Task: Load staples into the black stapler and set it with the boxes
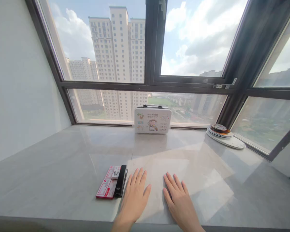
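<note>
Left hand (135, 196) lies palm down and flat, fingers slightly parted, thumb out to the side, holding nothing. Right hand (180, 198) rests the same way, well apart from it, also holding nothing.

The likeliest mishap, I judge, is a knock: with so little room on the left hand's outer side, a sideways slide would push the stapler (120, 181) into the boxes (107, 187). On a counter (62, 183) this smooth and glossy, the light boxes could skid or fan out. Closing on the stapler carelessly might also sweep a box along, since they sit so tightly together.

The stapler lies just beside the left hand's little-finger side, its length pointing roughly toward the window (148, 86); whether skin touches it, I cannot tell. The red-and-white boxes lie immediately beyond it, to the left. Farther out, the case (153, 122) stands upright near the window, and a stack of discs (219, 133) sits at the far right corner.
</note>
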The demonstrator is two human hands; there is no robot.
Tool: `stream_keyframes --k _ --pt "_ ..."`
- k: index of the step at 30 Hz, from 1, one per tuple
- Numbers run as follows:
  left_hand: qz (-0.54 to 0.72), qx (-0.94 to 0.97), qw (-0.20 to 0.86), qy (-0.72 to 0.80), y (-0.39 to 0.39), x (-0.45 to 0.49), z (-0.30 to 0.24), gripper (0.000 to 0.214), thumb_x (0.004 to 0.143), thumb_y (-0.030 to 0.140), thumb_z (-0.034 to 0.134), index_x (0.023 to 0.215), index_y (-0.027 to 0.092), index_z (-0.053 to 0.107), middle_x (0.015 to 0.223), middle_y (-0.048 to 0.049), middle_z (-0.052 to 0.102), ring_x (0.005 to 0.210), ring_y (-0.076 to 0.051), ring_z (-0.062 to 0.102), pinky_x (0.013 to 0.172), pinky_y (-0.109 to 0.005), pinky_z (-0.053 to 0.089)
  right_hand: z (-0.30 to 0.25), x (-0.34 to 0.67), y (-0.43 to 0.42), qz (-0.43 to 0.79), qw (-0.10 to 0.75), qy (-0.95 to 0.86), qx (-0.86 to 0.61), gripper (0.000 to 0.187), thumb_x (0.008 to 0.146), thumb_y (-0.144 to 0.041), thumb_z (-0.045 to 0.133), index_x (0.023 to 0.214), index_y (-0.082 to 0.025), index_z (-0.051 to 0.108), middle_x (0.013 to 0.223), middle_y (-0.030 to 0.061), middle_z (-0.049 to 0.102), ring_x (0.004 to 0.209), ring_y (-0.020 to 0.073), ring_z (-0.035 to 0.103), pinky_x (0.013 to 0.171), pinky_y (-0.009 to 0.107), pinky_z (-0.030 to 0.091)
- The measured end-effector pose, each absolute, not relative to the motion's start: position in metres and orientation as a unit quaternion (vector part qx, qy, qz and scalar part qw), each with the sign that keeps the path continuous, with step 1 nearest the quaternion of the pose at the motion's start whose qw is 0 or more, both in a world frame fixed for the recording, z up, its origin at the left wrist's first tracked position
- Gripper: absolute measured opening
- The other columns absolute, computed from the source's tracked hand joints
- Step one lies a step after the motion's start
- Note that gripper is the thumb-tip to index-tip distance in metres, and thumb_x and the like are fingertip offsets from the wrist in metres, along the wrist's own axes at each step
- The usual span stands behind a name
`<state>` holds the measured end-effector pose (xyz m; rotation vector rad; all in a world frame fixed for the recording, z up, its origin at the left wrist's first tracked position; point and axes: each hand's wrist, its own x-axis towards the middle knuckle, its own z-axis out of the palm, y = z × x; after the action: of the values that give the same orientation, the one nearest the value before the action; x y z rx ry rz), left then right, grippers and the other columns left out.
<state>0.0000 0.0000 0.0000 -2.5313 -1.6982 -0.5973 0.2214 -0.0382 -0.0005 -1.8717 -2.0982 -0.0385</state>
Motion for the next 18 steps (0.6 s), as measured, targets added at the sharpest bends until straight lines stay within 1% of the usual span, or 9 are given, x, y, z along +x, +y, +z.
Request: stream_keyframes --k 7,18 --pt "-0.199 -0.816 0.019 -0.543 -0.0003 -0.0008 -0.0015 0.055 0.105 0.046 0.036 0.158 0.029 0.031 0.166 -0.0019 0.025 0.154 -0.025 0.021 0.125 -0.051 0.024 -0.0034 0.2225 -0.0386 -0.017 0.178 -0.736 -0.653 0.054 0.104 -0.038 0.034 0.157 -0.033 0.034 0.162 -0.0054 0.030 0.152 0.0284 0.023 0.120 0.056 0.027" --pt "-0.189 -0.816 0.008 -0.546 -0.0016 -0.0002 0.0024 0.056 0.106 0.046 0.034 0.158 0.028 0.030 0.166 -0.0017 0.025 0.154 -0.024 0.019 0.125 -0.051 0.023 -0.0051 0.2224 -0.0372 -0.015 0.211 -0.735 -0.645 0.053 0.102 -0.036 0.039 0.155 -0.034 0.039 0.160 -0.0031 0.036 0.151 0.0300 0.026 0.120 0.056 0.026"
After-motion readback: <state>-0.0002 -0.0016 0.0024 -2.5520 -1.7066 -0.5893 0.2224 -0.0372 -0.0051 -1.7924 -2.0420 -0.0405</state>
